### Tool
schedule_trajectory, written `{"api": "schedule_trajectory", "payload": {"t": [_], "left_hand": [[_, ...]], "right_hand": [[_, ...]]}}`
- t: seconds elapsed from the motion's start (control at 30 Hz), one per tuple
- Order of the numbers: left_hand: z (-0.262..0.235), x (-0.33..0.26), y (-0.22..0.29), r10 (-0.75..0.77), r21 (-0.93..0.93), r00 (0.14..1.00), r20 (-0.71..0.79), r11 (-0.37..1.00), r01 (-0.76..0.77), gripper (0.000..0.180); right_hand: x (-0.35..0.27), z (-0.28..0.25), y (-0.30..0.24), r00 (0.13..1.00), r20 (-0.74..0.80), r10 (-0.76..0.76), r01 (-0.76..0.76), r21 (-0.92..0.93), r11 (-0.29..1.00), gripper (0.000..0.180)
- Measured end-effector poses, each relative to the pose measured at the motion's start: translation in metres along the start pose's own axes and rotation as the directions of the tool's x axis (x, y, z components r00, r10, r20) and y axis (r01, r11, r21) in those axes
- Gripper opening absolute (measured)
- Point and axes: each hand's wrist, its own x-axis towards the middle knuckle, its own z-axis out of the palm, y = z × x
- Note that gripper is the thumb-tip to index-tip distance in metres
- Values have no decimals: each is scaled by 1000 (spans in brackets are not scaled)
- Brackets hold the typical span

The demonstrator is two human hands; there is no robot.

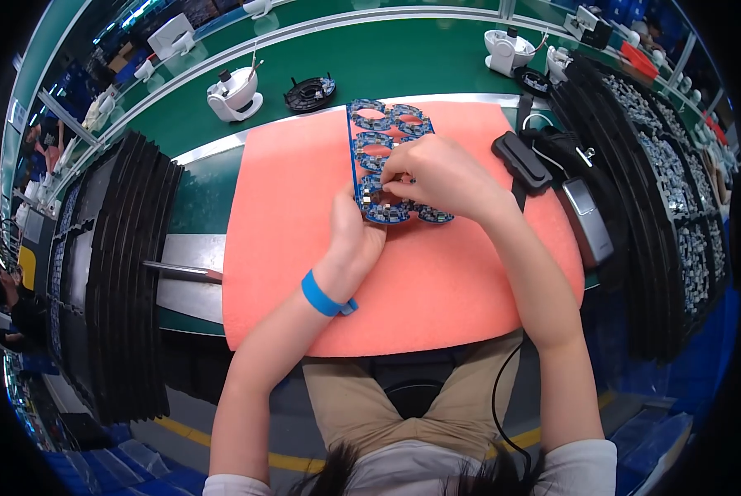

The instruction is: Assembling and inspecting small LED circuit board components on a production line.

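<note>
A panel of blue ring-shaped circuit boards [374, 142], dotted with small components, is held over the pink foam mat [288, 273]. My left hand [356, 230], with a blue band [321, 295] round its wrist, grips the panel at its near left corner. The thumb lies along the left edge, and the other fingers are hidden under the boards. From the right, my right hand [445, 175] reaches over the panel. Its thumb and forefinger are pinched together at the near left ring; whatever is between them is too small to make out.
Stacked black trays [110, 273] stand at the left, and more trays [635, 190] holding boards at the right. White housings [235, 93] and a black round part [310, 93] sit on the green bench behind. A black case [523, 162] and a grey device [586, 217] lie right of the mat.
</note>
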Motion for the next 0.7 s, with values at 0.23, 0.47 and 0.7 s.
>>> {"api": "schedule_trajectory", "payload": {"t": [0.23, 0.47, 0.7], "left_hand": [[-2, -1, 0, 30, -57, 999, -42, 998, -32, 34], [0, 0, 2, 1, -4, 999, -35, 1000, -1, 36], [-12, 10, 7, 20, -53, 1000, -13, 998, -21, 37]], "right_hand": [[5, 5, 0, 995, -25, 95, -88, 201, 976, 11], [7, 20, 1, 964, -263, -50, 76, 93, 993, 11], [4, 0, 3, 997, -75, -25, 36, 144, 989, 11]]}}
